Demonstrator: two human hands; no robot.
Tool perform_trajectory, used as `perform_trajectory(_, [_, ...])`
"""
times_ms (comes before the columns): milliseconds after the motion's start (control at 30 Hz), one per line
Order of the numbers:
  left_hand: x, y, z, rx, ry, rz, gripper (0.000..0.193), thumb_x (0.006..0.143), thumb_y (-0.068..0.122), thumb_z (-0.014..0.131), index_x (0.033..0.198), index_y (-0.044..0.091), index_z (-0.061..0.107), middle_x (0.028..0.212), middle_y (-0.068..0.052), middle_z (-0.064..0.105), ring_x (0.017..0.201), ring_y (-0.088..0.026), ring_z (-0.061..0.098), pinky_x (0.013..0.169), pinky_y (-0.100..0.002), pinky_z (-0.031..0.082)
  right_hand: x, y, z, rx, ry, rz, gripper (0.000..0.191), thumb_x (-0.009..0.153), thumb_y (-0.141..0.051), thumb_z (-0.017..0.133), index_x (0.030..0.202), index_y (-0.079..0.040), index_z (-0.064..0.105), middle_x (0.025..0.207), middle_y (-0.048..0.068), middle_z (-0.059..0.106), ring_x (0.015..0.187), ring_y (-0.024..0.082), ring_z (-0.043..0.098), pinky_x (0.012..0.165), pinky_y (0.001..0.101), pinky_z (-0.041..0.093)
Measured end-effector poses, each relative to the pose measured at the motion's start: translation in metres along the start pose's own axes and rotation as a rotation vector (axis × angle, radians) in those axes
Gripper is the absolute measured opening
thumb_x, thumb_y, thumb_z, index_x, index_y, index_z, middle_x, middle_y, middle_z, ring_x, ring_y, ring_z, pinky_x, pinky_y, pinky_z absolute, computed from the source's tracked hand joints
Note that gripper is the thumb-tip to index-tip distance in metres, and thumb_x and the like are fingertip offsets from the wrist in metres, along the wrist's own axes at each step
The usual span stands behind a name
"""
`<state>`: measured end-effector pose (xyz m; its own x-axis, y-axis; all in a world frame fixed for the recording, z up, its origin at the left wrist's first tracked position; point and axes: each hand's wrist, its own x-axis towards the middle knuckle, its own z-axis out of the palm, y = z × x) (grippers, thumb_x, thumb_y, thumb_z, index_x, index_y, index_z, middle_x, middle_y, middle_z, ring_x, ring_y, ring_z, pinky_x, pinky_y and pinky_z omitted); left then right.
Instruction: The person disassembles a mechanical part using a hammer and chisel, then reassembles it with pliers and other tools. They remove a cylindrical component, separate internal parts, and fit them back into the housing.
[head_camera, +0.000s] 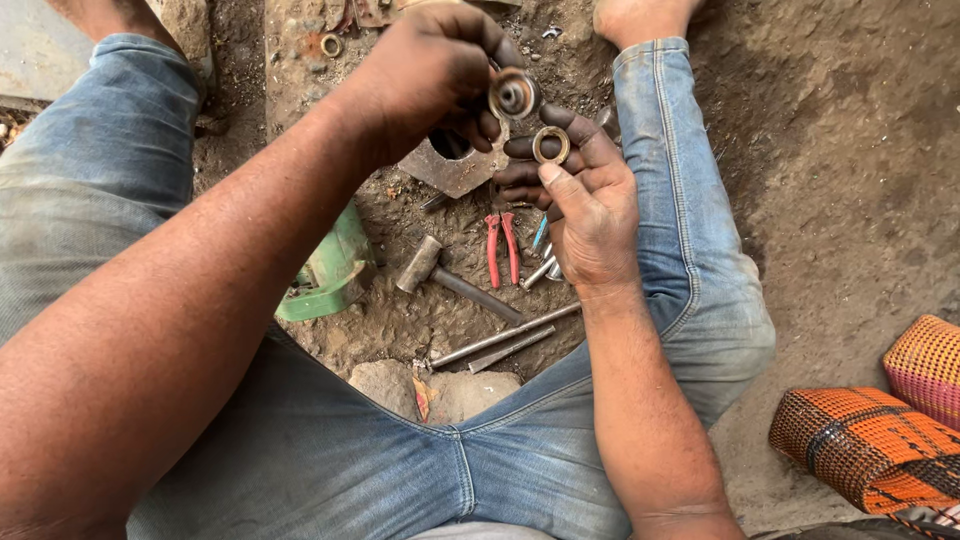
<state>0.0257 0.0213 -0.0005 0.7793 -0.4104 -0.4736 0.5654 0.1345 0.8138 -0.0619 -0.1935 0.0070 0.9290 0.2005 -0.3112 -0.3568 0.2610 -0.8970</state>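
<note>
The fingers of the left hand (430, 75) are curled tight around a small round metal part, a bearing-like cup (514, 94) with a rusty rim and pale centre, held up in front of the body. Just beside it, the fingers of the right hand (585, 205) lie half open, palm upward, and a brass-coloured ring (551, 145) rests on the fingertips, steadied by the thumb; cup and ring are close but not quite touching.

Below the hands, on the dirt ground (840, 180) between the legs in blue jeans (330, 450), sits a flat grey metal plate with a hole (455, 165). Nearer the body lie red-handled pliers (502, 247), a hammer (450, 278) with a dark handle, and two thin steel rods (505, 340) side by side. A green metal piece (335, 270) leans by the left thigh. A stone (430, 390) sits close to the crotch. Another small ring (331, 45) lies on the ground beyond the left hand. Woven orange and pink mats (880, 430) lie at the right edge
</note>
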Motion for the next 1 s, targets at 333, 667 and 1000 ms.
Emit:
perform_trajectory(333, [-0.001, -0.009, 0.0, -0.162, 0.041, 0.037, 0.025, 0.091, 0.029, 0.056, 0.104, 0.009, 0.062, 0.075, -0.005, 0.063, 0.048, -0.012, 0.059, 0.038, -0.028, 0.047, 0.0, 0.011, -0.006, 0.185, 0.053, 0.085, 0.039, 0.112, -0.023, 0.051, 0.139, 0.004, 0.057, 0.112, 0.025, 0.069, 0.095, 0.035, 0.074, 0.081, 0.0491, 0.065])
perform_trajectory(667, [0.001, -0.012, 0.001, -0.225, 0.0, -0.015, 0.032, 0.091, 0.031, 0.051, 0.105, 0.005, 0.062, 0.079, -0.009, 0.068, 0.052, -0.014, 0.062, 0.039, -0.027, 0.046, 0.001, 0.011, -0.002, 0.202, 0.103, 0.099, 0.023, 0.113, -0.023, 0.046, 0.118, -0.003, 0.057, 0.104, 0.024, 0.07, 0.088, 0.034, 0.073, 0.08, 0.0461, 0.062])
perform_trajectory(1000, [0.004, -0.011, 0.002, -0.176, -0.058, 0.088, 0.031, 0.093, 0.012, 0.045, 0.12, 0.004, 0.057, 0.089, -0.013, 0.069, 0.06, -0.016, 0.068, 0.046, -0.029, 0.058, 0.001, 0.01, -0.009, 0.221, 0.207, 0.11, 0.023, 0.108, -0.026, 0.052, 0.112, -0.005, 0.061, 0.104, 0.016, 0.071, 0.089, 0.029, 0.071, 0.074, 0.0428, 0.058])
